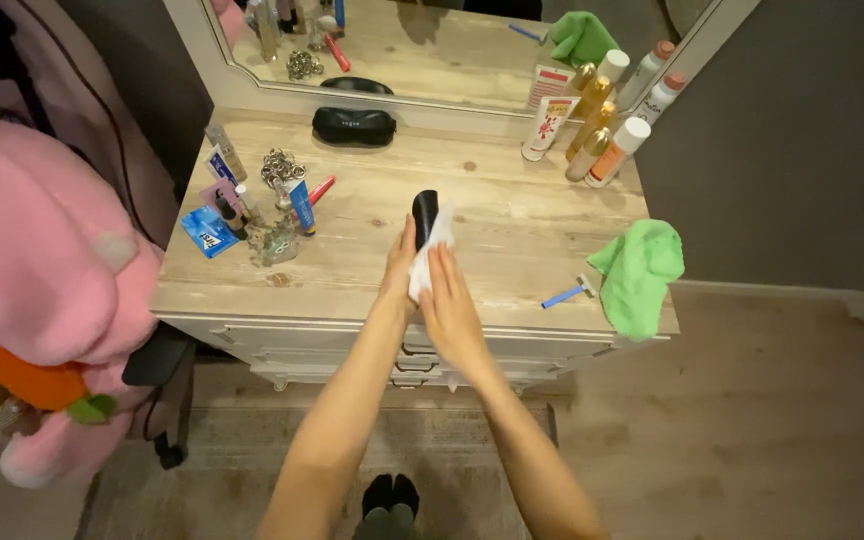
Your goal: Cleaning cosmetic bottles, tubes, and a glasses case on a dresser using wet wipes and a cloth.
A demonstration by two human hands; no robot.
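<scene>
Wooden dresser top (512, 230): left hand (399, 275) grips black brush (424, 213) lengthwise, pointing away; right hand (449, 305) presses white wipe (432, 250).

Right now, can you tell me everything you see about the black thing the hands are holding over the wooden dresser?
The slim black oblong object looks smooth and slightly glossy, perhaps plastic, with a rounded top end. It points away from the person, above the pale wooden dresser top. The left hand grips its lower part, which is hidden. The right hand presses a white crumpled wipe against its right side. What kind of object it is cannot be told.
</scene>
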